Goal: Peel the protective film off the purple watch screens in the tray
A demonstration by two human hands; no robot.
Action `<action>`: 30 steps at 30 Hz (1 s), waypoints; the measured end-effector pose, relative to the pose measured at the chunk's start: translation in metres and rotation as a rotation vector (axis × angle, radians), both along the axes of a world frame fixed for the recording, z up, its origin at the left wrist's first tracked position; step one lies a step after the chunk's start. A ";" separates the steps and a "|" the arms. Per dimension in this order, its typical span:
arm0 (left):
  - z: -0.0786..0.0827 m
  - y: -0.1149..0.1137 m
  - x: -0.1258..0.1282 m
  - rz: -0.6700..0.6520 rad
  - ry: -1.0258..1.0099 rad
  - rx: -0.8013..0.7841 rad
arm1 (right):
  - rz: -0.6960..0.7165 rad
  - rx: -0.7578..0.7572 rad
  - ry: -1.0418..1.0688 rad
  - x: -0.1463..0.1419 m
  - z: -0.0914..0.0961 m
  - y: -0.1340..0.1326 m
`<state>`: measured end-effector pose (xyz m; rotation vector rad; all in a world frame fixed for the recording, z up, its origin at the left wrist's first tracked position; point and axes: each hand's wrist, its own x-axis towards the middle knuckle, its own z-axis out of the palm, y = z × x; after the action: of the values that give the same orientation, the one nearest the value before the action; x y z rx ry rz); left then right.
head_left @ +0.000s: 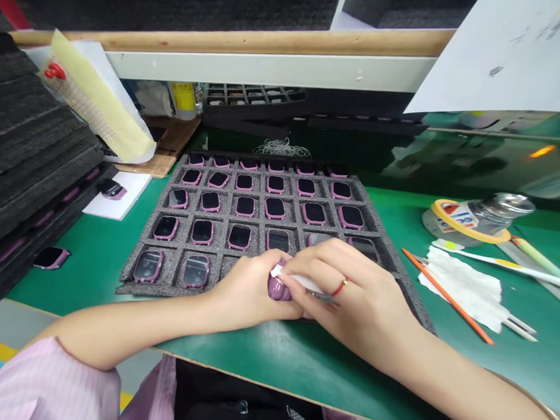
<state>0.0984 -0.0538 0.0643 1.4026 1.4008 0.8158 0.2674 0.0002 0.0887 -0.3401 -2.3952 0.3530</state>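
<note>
My left hand (248, 291) is closed around a purple-pink watch case (277, 289) at the near edge of a dark foam tray (382, 243). My right hand (351, 290), with a red thread ring on one finger, pinches a small white piece (301, 281) pressed against that case. The tray holds several pink watch cases with dark screens (275, 208) in a grid of pockets. Both hands hide the tray's near middle pockets.
Stacked dark foam trays (30, 151) stand at the left, with loose watch cases (51, 257) beside them. To the right lie a white cloth (466, 286), an orange pencil (448, 297), tweezers, a tape roll (468, 219) and a small metal dispenser (509, 207). A shelf edge crosses the back.
</note>
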 end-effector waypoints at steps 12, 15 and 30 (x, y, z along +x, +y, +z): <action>0.000 0.001 0.000 -0.049 -0.036 0.000 | 0.010 0.034 -0.042 0.001 0.001 0.001; 0.000 0.001 0.000 -0.003 0.011 -0.021 | -0.018 0.051 -0.014 0.002 0.001 0.002; 0.009 0.002 0.000 -0.005 0.044 -0.083 | -0.642 -0.114 -0.017 0.084 -0.002 0.064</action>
<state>0.0980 -0.0514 0.0737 1.3670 1.4481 0.7199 0.3514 0.0637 0.0870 -1.1250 -2.1392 0.1846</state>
